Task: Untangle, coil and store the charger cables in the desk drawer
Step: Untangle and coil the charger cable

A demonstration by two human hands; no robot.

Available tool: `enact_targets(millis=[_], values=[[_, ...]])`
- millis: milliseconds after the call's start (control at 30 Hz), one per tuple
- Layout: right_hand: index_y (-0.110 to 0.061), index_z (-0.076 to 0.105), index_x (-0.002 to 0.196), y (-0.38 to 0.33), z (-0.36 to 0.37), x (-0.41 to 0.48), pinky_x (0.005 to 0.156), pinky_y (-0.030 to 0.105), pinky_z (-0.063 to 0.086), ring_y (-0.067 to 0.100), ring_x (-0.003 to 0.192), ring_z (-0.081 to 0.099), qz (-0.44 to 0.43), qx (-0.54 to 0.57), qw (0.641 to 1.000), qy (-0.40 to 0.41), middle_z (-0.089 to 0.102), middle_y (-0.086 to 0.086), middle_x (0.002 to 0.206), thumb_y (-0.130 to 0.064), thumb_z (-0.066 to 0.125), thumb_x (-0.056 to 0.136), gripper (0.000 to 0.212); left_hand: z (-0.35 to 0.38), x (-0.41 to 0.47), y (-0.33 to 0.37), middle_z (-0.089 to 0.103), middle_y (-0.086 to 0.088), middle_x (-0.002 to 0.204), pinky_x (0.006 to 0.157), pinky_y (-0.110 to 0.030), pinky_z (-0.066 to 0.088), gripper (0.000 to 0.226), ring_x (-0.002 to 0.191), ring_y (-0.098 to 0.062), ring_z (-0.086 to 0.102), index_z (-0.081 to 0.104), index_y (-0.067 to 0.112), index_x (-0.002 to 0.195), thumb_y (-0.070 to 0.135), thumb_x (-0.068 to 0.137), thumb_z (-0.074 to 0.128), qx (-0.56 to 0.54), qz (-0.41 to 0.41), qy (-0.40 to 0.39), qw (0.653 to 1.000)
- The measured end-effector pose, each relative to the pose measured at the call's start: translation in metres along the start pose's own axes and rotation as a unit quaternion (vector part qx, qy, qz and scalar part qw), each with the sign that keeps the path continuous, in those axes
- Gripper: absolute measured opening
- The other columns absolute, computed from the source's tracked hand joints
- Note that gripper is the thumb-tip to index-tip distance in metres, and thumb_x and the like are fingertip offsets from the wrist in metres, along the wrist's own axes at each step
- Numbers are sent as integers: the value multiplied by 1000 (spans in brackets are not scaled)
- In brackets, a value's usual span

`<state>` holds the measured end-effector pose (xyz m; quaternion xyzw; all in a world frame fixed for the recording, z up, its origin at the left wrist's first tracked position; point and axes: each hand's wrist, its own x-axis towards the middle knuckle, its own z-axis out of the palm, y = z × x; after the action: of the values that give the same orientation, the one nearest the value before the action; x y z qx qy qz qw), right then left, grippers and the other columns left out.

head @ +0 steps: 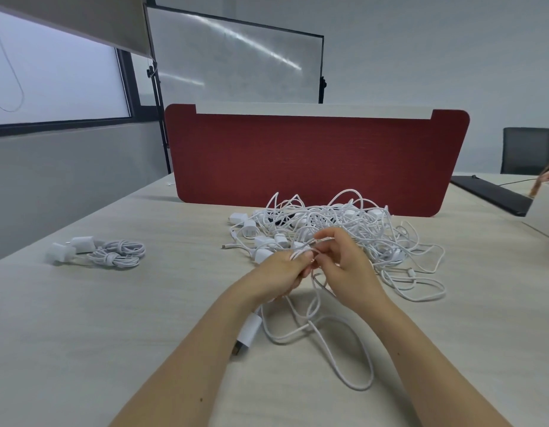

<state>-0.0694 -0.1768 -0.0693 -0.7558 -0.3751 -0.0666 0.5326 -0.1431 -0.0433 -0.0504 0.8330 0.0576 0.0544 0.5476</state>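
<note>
Your left hand (279,274) and right hand (344,266) pinch one white cable (359,388); two coiled chargers (116,257) lie left, one tangled pile (344,223) ahead.

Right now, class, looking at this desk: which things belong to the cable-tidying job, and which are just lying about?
Belongs to the job:
tangled cable pile
loose cable, gripped by the left hand and right hand
coiled chargers, far left

Just lying about:
red divider
whiteboard
black chair
</note>
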Motion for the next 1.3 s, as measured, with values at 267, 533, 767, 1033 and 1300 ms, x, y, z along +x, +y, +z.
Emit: enact_targets(millis=[267,533,767,1033,1300], values=[[-32,56,116,2,8,-4,80,44,54,12,82,66,32,-110,991,-71,69,-9,88,-27,57,97,19,-13,13,-9,62,0,72,53,-24,41,37,55,-8,51,67,27,93,32,107,33,-116,71,249,959],[-35,64,90,-6,5,-9,53,23,43,1,54,57,42,-180,967,-177,65,-10,69,-28,61,92,7,-24,7,-1,61,-4,64,67,-35,61,41,62,-20,67,62,12,104,38,108,31,-546,-6,200,814],[-25,68,71,-6,0,-9,67,28,50,2,66,61,13,-119,985,-123,67,-17,71,-30,73,82,13,-53,12,-17,38,6,47,31,-11,21,32,30,-3,24,52,16,86,34,106,35,-498,-76,310,806],[-3,73,80,-22,-4,-6,44,22,34,11,44,37,66,189,976,-89,43,-1,51,-7,62,93,17,-41,6,-13,47,5,55,30,-13,22,48,33,-2,28,52,14,90,57,102,33,-313,-129,126,932],[-1,62,84,-26,3,-6,45,13,34,2,45,45,21,195,981,-6,58,-5,57,-10,66,93,13,-25,-9,7,51,-1,62,35,-15,21,67,38,-3,28,53,16,85,74,93,22,-197,-110,-118,967]])
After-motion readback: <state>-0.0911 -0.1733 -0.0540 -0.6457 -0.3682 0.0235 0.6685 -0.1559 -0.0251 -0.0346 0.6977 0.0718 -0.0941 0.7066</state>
